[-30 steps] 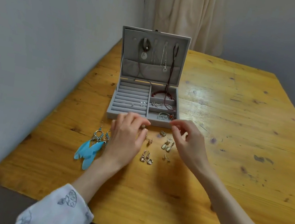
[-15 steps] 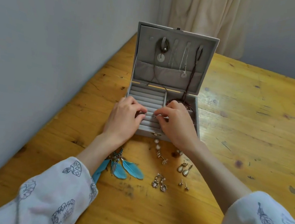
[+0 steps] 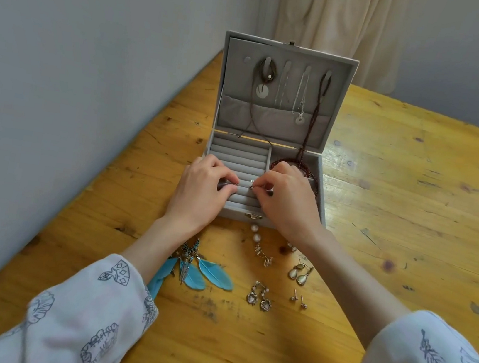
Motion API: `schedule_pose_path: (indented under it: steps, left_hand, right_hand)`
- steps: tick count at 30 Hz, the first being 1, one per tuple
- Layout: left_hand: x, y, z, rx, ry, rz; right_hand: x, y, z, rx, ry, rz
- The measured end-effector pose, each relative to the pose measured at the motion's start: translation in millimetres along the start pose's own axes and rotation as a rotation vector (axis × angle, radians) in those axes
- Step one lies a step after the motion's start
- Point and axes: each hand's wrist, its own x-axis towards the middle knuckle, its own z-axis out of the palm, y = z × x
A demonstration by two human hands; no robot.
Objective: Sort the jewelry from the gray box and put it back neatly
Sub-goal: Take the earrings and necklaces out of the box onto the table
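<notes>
— Both hands sit a bit lower on the box than half a second ago, and they hold much the same pose. What are the fingers doing?

— On the left hand (image 3: 199, 194) the thumb and first finger pinch a tiny stud (image 3: 236, 184). The right hand (image 3: 288, 200) pinches another stud (image 3: 251, 187) the same way. The two studs are near each other, just above the soft ring rolls (image 3: 238, 156).

— Where is the box?

— The gray box (image 3: 322, 193) is open on the table (image 3: 398, 203), and its lid (image 3: 284, 95) stands up at the back. Necklaces (image 3: 300, 97) hang inside the lid. A dark red bead string (image 3: 304, 147) runs down into the right part of the box, behind the right hand.

— What is out on the table?

— In front of the box lies a pearl piece (image 3: 260, 245). Blue feather earrings (image 3: 203, 274) lie by the left wrist. Teardrop earrings (image 3: 299, 274), heart earrings (image 3: 258, 299) and small studs (image 3: 299, 300) lie between the two arms.

— And the arms?

— White sleeves (image 3: 83, 319) with little drawings cover both.
</notes>
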Motion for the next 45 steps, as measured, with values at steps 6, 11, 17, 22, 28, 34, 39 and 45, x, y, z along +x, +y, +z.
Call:
schedule_pose_path:
  steps: [6, 11, 17, 22, 28, 34, 39, 45]
  left_hand:
    - [4, 2, 2, 0.023, -0.004, -0.033]
    - [12, 4, -2, 0.045, -0.076, -0.064]
    - [6, -4, -4, 0.001, -0.043, -0.048]
    - [5, -6, -9, 0.009, 0.000, -0.049]
    - [-8, -3, -23, 0.021, -0.068, -0.084]
    - [-62, 23, -38, -0.077, -0.176, -0.019]
    - [-127, 36, -36, -0.180, -0.260, -0.029]
    - [-169, 47, -20, -0.169, -0.239, -0.051]
  right_hand:
    - [7, -5, 2, -0.033, -0.028, -0.003]
    - [7, -4, 3, -0.038, -0.024, 0.001]
    - [11, -5, 4, -0.051, -0.027, -0.069]
    - [15, -12, 11, -0.083, -0.014, -0.134]
    - [16, -15, 6, -0.055, -0.077, -0.073]
    - [-47, -18, -29, 0.271, -0.013, 0.021]
    - [-139, -20, -33, 0.284, -0.031, 0.067]
    - [-188, -23, -14, 0.232, -0.050, 0.086]
